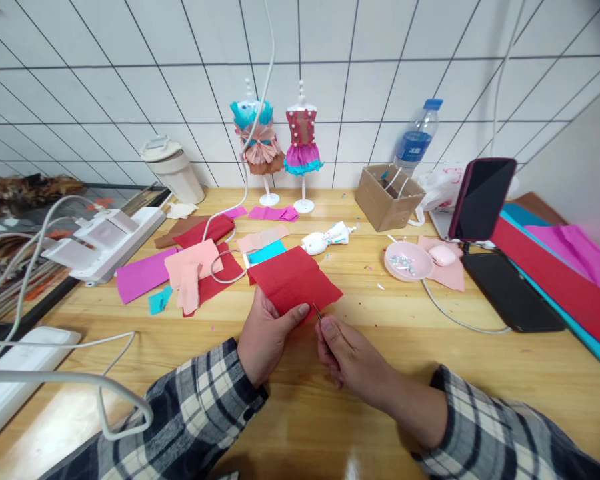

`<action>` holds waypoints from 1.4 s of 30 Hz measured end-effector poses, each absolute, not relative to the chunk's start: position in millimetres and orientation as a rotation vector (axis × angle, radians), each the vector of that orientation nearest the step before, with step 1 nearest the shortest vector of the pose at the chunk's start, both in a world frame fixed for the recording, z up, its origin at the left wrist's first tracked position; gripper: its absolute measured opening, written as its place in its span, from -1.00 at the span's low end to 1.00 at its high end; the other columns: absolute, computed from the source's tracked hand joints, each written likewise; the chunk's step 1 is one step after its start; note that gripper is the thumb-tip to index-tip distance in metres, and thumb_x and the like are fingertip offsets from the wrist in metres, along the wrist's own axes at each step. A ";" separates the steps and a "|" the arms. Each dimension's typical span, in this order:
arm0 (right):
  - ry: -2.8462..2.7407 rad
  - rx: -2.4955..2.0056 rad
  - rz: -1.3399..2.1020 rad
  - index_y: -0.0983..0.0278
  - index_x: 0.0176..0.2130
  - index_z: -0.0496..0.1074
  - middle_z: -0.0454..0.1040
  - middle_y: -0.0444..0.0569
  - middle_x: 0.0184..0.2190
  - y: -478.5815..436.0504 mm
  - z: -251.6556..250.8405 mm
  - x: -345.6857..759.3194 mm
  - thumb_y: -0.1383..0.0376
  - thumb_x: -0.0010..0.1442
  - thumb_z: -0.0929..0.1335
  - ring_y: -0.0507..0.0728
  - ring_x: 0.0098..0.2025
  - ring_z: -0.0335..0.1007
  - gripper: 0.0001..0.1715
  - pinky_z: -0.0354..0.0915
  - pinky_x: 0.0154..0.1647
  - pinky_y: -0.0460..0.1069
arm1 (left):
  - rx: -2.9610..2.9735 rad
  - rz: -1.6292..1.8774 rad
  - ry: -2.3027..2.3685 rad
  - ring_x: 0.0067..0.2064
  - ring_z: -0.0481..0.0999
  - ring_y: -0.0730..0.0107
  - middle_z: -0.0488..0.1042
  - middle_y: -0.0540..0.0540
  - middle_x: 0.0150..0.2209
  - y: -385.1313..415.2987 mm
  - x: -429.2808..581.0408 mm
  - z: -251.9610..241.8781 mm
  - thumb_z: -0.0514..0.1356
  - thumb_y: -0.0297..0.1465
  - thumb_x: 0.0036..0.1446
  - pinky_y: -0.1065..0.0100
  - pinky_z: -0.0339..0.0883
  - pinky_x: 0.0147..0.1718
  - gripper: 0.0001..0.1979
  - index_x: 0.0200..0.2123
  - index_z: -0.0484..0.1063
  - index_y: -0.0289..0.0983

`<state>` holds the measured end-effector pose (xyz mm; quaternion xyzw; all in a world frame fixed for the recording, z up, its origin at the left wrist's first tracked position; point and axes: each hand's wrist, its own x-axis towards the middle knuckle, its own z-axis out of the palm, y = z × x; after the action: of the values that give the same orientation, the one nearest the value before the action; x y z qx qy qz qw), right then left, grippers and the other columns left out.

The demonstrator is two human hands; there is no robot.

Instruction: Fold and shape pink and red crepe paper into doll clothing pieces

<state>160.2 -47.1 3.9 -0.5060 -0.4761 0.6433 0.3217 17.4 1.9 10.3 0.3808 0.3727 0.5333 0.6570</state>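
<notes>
Left hand low centre, plaid sleeve; thumb lies on top of the red paper sheet, the other fingers hidden under it, so the sheet's near left corner is pinched between them; sheet held just above the wooden table, tilted like a diamond, in front of the person and near the table's middle.

Right hand just beside the left, not touching it; fingers curled in and pressed together around a thin metal tool; only the tool's tip shows past the thumb; tip meets the sheet's near edge; what kind of tool it is, cannot tell.

Behind the sheet: loose paper scraps in pink, magenta, teal and dark red, with a white cable looped over them; white glue gun lying on its side just beyond the sheet; pink dish to the right with small pale bits inside.

At the tiled wall: two small dress forms, one in teal and tan paper, one in brown, magenta and teal; cardboard box open at the top; water bottle behind it; white lidded cup to the left.

Right side: phone on a stand, screen dark; second phone flat on the table; long paper sheets in red, teal and magenta along the edge.

Left side: white power strip with plugs and cables.
</notes>
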 end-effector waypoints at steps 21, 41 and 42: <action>-1.211 -1.295 1.734 0.21 -0.40 0.13 0.12 -0.29 -0.63 -48.3 3.6 159.9 -0.33 0.15 0.07 -0.08 -0.68 0.03 -0.32 0.12 -0.69 -0.15 | 0.938 1.187 0.902 0.07 0.48 0.07 0.47 -0.21 0.04 -0.1 17.3 6.9 0.42 -0.47 -0.11 0.06 0.33 0.07 -0.36 0.03 0.22 -0.25; -1.188 -1.288 1.800 0.20 -0.39 0.12 0.14 -0.33 -0.68 -43.6 11.0 162.4 -0.37 0.08 0.10 -0.08 -0.70 0.04 -0.29 0.12 -0.71 -0.16 | 1.114 1.149 0.976 0.08 0.46 0.10 0.44 -0.18 0.08 -0.9 12.7 6.2 0.39 -0.41 -0.03 0.07 0.31 0.10 -0.36 0.08 0.18 -0.22; -1.181 -1.290 1.804 0.20 -0.39 0.12 0.14 -0.33 -0.68 -43.7 11.1 162.3 -0.37 0.08 0.10 -0.08 -0.71 0.05 -0.29 0.12 -0.71 -0.16 | 1.130 1.148 0.989 0.08 0.46 0.10 0.44 -0.18 0.08 -1.0 12.4 6.3 0.39 -0.40 -0.03 0.07 0.31 0.10 -0.36 0.08 0.18 -0.22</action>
<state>162.3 -43.7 11.1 -0.4882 -0.4468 0.6828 0.3094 12.4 -1.0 6.3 0.4845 0.4242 0.4923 0.5856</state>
